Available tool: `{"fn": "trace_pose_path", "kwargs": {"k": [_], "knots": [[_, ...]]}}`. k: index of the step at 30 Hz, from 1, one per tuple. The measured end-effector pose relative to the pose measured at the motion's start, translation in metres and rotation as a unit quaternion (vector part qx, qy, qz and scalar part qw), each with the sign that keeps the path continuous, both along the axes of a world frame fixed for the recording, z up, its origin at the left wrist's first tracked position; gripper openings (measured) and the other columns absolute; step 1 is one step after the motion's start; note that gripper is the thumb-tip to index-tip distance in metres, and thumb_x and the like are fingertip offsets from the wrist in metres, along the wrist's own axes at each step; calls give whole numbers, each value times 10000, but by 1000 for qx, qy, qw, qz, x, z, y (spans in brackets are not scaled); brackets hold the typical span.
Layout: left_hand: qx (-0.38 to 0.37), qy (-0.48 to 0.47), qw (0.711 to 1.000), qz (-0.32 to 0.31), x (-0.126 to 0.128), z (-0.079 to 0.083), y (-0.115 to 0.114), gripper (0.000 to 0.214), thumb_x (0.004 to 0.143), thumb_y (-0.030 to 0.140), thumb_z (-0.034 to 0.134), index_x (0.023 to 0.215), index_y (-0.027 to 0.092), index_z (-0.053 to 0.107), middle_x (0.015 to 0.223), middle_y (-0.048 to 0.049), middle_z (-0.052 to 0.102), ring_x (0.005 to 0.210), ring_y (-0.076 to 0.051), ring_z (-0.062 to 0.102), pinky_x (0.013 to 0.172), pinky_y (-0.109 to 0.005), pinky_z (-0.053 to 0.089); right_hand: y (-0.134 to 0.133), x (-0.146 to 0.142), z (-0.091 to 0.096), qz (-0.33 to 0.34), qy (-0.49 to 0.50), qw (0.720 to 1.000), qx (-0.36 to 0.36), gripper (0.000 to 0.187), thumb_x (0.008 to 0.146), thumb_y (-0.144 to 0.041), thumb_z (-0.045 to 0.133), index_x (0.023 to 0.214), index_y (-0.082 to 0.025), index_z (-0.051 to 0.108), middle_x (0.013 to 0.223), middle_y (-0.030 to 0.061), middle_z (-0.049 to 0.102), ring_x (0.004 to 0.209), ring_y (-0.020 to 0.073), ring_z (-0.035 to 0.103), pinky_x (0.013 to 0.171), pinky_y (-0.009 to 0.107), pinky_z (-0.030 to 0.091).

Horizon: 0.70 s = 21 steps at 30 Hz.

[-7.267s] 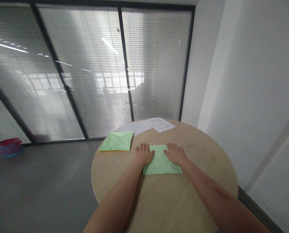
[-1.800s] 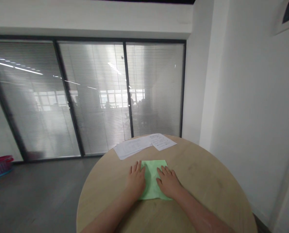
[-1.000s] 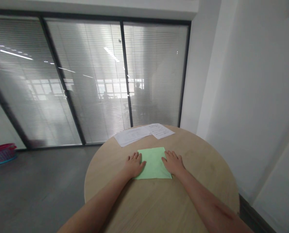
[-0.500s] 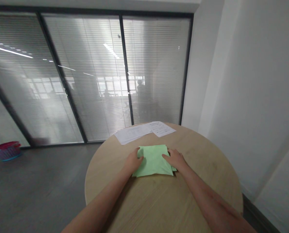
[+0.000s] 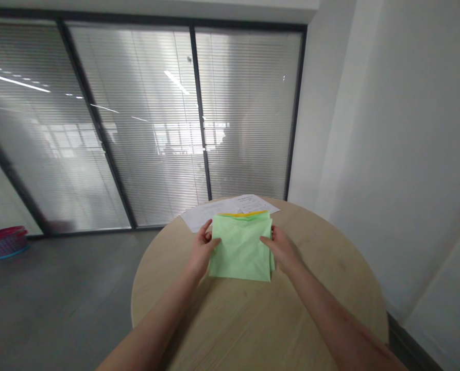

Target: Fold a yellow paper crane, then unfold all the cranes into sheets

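Note:
A folded light green cloth (image 5: 241,250) with a yellow strip along its far edge is held up between my two hands, tilted toward me. My left hand (image 5: 204,245) pinches its left side, thumb on the near face and fingers curled behind. On the right side, my right hand (image 5: 279,245) grips the cloth the same way, its fingers mostly hidden at the back. Several layers show at the right edge. Beneath is the round wooden table (image 5: 230,319).
Printed white sheets (image 5: 199,214) lie at the table's far edge, partly behind the cloth. A red and blue basket (image 5: 6,242) stands on the grey floor at far left. A glass partition with blinds (image 5: 160,129) rises behind the table, and a white wall (image 5: 407,154) stands at right.
The green cloth has been lifted off the table and tipped more upright, with both hands rising along with it. Its yellow far edge now shows, and it covers part of the white sheets.

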<state>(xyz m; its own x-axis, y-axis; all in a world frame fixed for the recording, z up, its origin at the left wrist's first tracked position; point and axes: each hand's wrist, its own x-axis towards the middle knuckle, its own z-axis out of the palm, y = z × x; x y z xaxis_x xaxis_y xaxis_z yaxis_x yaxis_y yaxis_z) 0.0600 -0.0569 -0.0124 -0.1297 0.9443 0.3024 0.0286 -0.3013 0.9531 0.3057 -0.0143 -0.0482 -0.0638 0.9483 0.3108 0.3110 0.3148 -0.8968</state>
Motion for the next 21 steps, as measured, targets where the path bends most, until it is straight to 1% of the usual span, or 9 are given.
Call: {"fn": "trace_pose_path", "kwargs": {"k": [1,3,5,6,8,11,15,18,21], "knots": [[18,-13,1000,-12,0,3,-2,759,757,310,698,1471,187,472,1270,-115,707,1059,-258,710,879,-355,588,-3,-1,5,17,55,998,13,561,888,-316,511,1431,-180,477,1330,124,677,1114,261,695,895,361,564],[24,-27,999,-27,0,6,-5,575,732,386,756,1249,156,656,1204,-122,738,1024,-281,719,880,-382,588,-10,-2,13,47,164,985,37,545,832,-324,583,1358,-184,550,1324,115,682,1129,276,685,927,388,557],[0,-38,999,-34,2,5,-8,460,720,431,791,1069,140,721,1112,-129,768,958,-294,734,854,-403,595,-15,-3,16,75,231,970,30,478,763,-336,673,1218,-191,644,1242,99,725,1083,292,699,933,415,555],[-16,-41,998,-36,3,3,-9,442,716,444,802,1029,140,730,1083,-131,775,935,-298,739,841,-409,598,-17,-3,15,80,243,966,14,448,731,-346,714,1152,-197,674,1193,92,745,1048,297,709,921,423,560],[-42,-44,997,-39,6,-1,-10,450,708,469,819,1010,146,734,1070,-132,780,926,-303,745,837,-415,601,-20,-5,11,76,236,968,-29,419,694,-377,770,1073,-214,700,1127,85,766,1000,305,723,891,430,572],[-70,-36,996,-41,9,-8,-9,482,717,514,815,1031,157,733,1120,-134,771,972,-311,744,871,-422,598,-21,-7,3,53,210,973,-75,391,725,-450,771,1047,-236,715,1106,88,771,995,316,732,873,437,581],[-78,-8,997,-12,8,-10,-7,460,768,540,765,1059,186,732,1166,-112,761,1049,-311,728,910,-408,589,-21,-9,2,28,181,980,-81,381,813,-533,694,1048,-235,727,1105,100,770,1024,325,730,867,432,584],[-88,5,996,5,7,-10,-6,417,799,537,728,1051,205,733,1151,-101,766,1041,-307,732,898,-402,592,-21,-9,2,19,144,986,-83,407,852,-561,650,1074,-229,729,1097,106,770,1029,318,730,858,414,584],[-117,-4,993,1,7,-12,-4,400,804,515,729,1048,199,732,1127,-115,771,1006,-312,741,868,-411,600,-18,-9,-3,13,102,990,-100,442,879,-583,615,1110,-221,722,1061,114,775,1012,316,733,832,406,586]]}}
